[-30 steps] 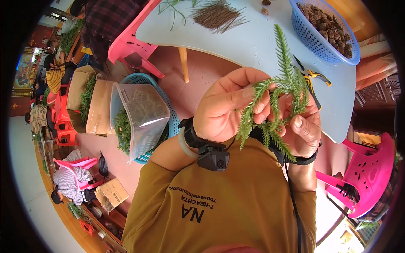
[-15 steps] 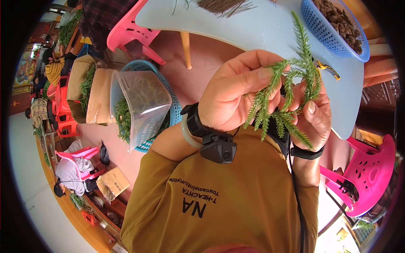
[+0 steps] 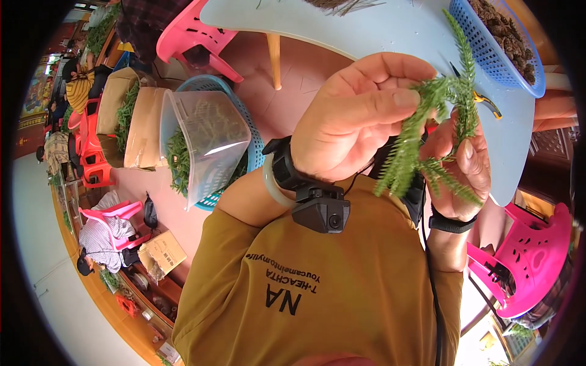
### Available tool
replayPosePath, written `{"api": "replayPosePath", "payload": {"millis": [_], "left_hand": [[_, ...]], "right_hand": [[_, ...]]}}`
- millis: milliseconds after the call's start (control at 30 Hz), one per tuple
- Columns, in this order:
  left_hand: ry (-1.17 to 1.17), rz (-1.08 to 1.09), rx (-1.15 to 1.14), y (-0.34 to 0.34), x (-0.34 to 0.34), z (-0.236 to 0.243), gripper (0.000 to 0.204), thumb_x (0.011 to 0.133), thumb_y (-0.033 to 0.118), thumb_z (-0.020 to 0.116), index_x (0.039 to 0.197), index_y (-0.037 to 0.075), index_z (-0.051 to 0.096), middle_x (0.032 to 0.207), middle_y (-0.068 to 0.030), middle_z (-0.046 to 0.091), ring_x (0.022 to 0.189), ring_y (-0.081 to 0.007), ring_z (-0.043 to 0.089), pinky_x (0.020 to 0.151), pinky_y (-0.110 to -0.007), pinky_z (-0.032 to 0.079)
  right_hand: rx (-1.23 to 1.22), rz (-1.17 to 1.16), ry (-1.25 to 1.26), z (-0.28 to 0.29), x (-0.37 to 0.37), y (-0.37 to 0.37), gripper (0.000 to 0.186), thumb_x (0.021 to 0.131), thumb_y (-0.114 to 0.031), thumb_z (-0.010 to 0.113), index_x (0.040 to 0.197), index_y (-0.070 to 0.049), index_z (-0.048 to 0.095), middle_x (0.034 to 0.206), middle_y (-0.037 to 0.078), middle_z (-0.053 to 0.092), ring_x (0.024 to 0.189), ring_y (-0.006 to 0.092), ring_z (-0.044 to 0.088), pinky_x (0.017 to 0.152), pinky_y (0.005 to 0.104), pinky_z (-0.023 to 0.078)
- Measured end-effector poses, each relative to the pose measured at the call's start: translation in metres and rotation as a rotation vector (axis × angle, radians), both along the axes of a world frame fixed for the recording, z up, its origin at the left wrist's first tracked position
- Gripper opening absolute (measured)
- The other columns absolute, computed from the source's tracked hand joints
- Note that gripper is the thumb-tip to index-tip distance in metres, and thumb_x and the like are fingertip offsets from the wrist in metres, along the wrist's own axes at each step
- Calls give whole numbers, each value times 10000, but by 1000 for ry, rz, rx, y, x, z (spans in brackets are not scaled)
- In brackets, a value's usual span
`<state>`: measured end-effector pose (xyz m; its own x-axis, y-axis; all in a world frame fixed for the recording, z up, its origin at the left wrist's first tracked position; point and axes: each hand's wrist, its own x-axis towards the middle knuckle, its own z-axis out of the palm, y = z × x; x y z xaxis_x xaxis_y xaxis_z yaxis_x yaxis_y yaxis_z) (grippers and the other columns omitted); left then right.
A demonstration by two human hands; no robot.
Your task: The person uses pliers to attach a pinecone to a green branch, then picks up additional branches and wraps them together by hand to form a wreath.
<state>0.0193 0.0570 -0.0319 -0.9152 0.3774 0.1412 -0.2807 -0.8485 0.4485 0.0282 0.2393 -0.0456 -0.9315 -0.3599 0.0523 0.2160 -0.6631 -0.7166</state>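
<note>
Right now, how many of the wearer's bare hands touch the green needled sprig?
2: left hand touching the sprig higher up; right hand lower, partly hidden behind it.

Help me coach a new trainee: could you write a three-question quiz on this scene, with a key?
1. Multiple choice: what do the left hand and right hand both hold? A, green needled foliage; B, yellow-handled pliers; C, a cardboard box.
2. True or false: the blue basket contains brown cones.
3. Fill in: the pale bangle is worn on the same side as the ____ hand.
Key: 1, A; 2, true; 3, left.
</note>
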Motion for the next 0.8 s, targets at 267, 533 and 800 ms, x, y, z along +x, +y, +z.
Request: {"api": "replayPosePath", "payload": {"millis": [267,533,800], "left_hand": [[33,67,-65,1,3,-3,360,881,-6,573,1234,8,501,1097,-104,602,867,-113,576,727,-244,461],[483,707,-779,-16,-3,1,390,721,173,744,1081,84,621,1105,-68,583,1001,-194,523,811,-341,396],[1104,700,-1226,-20,0,10,182,595,140,724,731,149,603,991,-6,592,1024,-298,503,882,-538,306]], "right_hand": [[-59,-3,-284,10,1,-3,463,855,-171,623,1242,14,449,833,117,582,543,176,552,435,254,459],[-175,29,-317,15,1,-1,441,907,-141,522,1289,36,393,873,123,569,538,176,552,431,256,460],[-243,44,-385,11,4,-1,406,916,-136,489,1274,33,400,895,144,576,569,197,566,441,275,465]]}}
